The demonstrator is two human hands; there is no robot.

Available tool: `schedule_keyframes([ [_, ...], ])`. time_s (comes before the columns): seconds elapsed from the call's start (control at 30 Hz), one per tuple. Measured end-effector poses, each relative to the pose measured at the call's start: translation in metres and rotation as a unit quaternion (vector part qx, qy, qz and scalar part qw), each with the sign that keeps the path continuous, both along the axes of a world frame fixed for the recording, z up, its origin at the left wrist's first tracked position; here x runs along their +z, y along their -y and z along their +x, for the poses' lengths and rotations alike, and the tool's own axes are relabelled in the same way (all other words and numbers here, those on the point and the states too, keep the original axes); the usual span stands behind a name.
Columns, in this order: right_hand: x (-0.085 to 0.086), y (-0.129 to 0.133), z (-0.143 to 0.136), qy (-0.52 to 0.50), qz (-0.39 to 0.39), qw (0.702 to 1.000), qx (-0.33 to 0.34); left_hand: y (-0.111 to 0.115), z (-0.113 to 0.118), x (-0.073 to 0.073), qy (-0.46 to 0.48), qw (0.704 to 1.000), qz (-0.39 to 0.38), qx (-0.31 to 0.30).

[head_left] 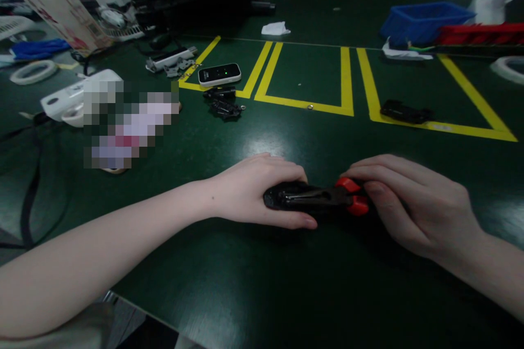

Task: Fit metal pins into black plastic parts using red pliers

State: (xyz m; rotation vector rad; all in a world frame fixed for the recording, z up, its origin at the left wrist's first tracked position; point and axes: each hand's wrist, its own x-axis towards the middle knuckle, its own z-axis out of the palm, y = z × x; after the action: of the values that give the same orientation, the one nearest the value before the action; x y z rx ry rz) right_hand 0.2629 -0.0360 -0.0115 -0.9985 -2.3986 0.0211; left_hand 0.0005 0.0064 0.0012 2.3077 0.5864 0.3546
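Near the front middle of the green table, my left hand (270,191) is wrapped round a black part (275,197), thumb on the near side and fingers on the far side. Red-tipped pliers or a similar tool (355,196) meets the right end of this part; its dark metal length lies over the part. My right hand (417,202) pinches the red end between thumb and fingers. Where the tool and the black part touch is too dark to make out.
Yellow tape (305,102) marks the green table (254,294). Behind my hands lie black parts (225,108), another black part (405,112) and a white-edged device (220,74). A blurred-out phone-like object (139,125) lies left; a blue bin (428,19) stands back right.
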Motion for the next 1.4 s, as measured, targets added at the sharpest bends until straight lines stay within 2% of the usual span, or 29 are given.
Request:
schedule_keyframes([
  [0.23, 0.0009, 0.0013, -0.0005, 0.020, 0.026, 0.999, 0.001, -0.0006, -0.0005, -0.0015, -0.002, 1.000, 0.009, 0.002],
  [0.57, 0.0037, -0.0012, 0.0005, 0.010, -0.011, 1.000, -0.002, -0.0005, -0.0023, 0.0000, -0.005, 1.000, -0.016, -0.004],
  [1.4, 0.0007, 0.0006, -0.0036, -0.023, 0.005, 1.000, 0.015, -0.0015, -0.0023, -0.0013, 0.007, 1.000, -0.008, -0.013],
])
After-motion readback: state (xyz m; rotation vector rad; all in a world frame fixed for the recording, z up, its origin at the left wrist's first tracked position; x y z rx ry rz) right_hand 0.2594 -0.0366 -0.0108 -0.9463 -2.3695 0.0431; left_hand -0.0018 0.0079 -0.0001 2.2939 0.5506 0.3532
